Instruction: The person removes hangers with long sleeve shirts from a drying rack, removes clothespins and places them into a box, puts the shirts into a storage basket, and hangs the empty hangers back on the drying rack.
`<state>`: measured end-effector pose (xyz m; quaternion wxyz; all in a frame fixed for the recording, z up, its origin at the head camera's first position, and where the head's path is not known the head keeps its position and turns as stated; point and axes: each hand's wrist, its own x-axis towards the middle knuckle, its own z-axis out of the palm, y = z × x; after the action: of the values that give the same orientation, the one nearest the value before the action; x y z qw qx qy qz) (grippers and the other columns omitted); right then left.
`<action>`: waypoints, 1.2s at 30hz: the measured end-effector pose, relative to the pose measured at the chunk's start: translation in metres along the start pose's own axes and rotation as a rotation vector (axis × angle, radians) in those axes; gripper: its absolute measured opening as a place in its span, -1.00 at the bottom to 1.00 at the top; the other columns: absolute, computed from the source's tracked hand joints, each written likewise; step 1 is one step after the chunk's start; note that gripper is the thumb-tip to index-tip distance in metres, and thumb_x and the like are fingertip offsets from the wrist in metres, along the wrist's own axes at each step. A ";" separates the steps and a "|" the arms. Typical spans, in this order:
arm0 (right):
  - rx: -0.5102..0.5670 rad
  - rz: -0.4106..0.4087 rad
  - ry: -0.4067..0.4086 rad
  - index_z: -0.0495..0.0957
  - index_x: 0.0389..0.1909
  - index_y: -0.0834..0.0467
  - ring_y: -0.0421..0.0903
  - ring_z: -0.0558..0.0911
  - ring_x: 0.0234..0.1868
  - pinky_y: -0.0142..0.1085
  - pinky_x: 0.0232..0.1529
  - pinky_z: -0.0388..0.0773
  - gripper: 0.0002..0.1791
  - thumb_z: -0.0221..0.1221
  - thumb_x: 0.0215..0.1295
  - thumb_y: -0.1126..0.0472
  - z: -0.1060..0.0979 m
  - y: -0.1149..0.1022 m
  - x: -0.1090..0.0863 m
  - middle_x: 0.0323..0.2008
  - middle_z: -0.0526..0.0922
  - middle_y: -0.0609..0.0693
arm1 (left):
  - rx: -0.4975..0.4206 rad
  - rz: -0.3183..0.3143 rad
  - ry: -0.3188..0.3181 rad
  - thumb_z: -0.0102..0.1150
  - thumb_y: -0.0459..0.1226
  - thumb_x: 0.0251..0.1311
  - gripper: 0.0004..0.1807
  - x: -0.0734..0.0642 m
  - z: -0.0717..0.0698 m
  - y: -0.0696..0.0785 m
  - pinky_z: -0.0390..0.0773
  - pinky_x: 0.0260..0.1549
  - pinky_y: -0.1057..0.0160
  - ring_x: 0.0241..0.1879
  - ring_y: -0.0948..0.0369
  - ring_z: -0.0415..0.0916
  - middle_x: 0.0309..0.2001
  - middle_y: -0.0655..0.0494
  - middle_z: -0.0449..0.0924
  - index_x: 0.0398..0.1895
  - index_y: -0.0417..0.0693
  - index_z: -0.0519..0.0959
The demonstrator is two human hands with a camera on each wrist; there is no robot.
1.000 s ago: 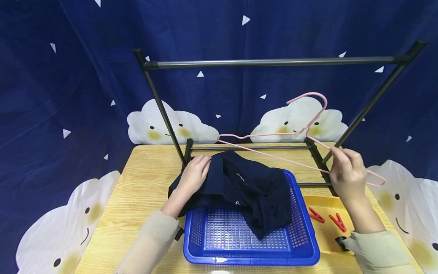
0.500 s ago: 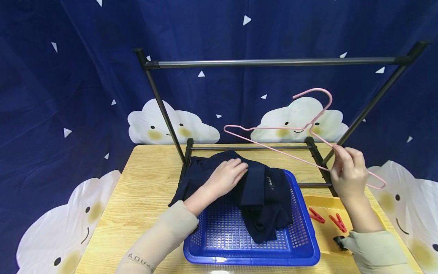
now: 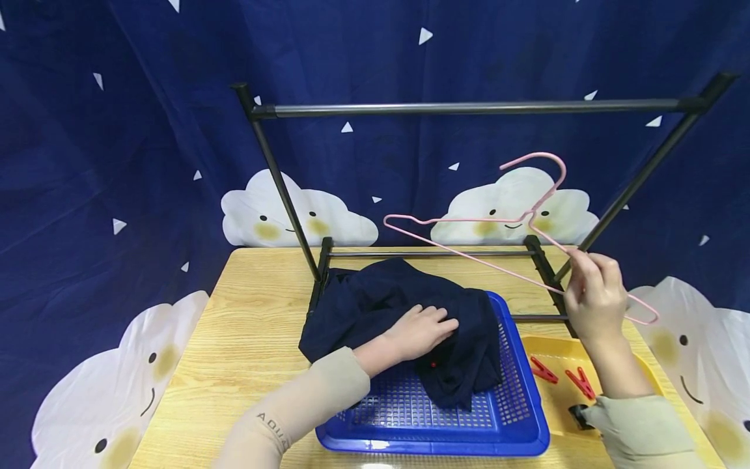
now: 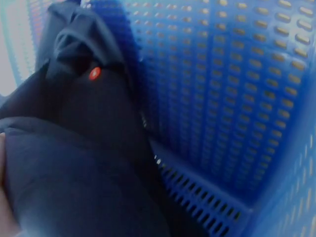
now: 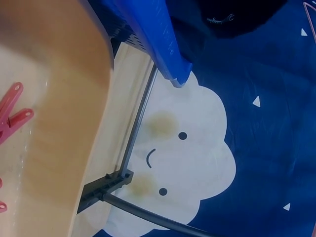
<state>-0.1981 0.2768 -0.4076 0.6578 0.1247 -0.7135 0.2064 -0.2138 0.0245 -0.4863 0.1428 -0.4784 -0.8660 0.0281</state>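
In the head view a dark navy garment lies bunched over the back and left of a blue basket. My left hand grips the cloth near its middle, with the thumb hidden. The left wrist view shows the garment's folds and a small red spot beside the perforated basket wall. Up on the right, my right hand holds a pink clothes hanger by one shoulder and its bottom bar, its hook pointing up. Neither the right hand nor most of the hanger shows in the right wrist view.
A black metal clothes rack stands on the wooden table behind the basket. Right of it sits a yellow tray with red clothes pegs. A navy curtain with clouds hangs behind.
My left hand has moved right and toward me across the garment, drawing cloth along. White lettering on the garment is now covered. The hanger rose slightly at first and then stayed nearly still.
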 end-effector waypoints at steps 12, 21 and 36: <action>0.014 0.004 -0.025 0.52 -0.26 0.26 0.24 0.42 -0.41 0.01 -0.49 0.27 -0.77 0.03 0.08 0.52 0.001 0.000 -0.001 -0.42 0.41 0.29 | 0.079 -0.029 -0.264 -0.37 0.07 0.36 -0.62 -0.003 0.025 0.016 0.37 -0.17 0.34 -0.06 0.30 0.32 0.01 0.25 0.29 0.18 0.31 0.22; 0.019 0.012 -0.028 0.53 -0.25 0.25 0.24 0.42 -0.41 0.00 -0.46 0.28 -0.80 0.03 0.12 0.48 0.004 0.002 -0.004 -0.42 0.41 0.29 | 0.186 -0.077 -0.447 -0.15 0.07 0.27 -0.48 -0.008 0.053 0.027 0.35 -0.10 0.38 0.12 0.33 0.20 0.24 0.31 0.15 0.31 0.38 0.18; 0.019 0.005 -0.056 0.52 -0.24 0.25 0.24 0.44 -0.39 0.02 -0.49 0.30 -0.80 -0.01 0.16 0.46 0.009 0.004 0.000 -0.40 0.43 0.28 | 0.240 -0.112 -0.581 -0.18 0.06 0.27 -0.49 -0.015 0.075 0.035 0.26 0.02 0.39 0.25 0.35 0.07 0.34 0.36 0.01 0.31 0.35 0.20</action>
<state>-0.2076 0.2758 -0.4081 0.6358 0.1347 -0.7301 0.2111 -0.1982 0.0378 -0.5675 -0.0539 -0.3820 -0.8860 0.2574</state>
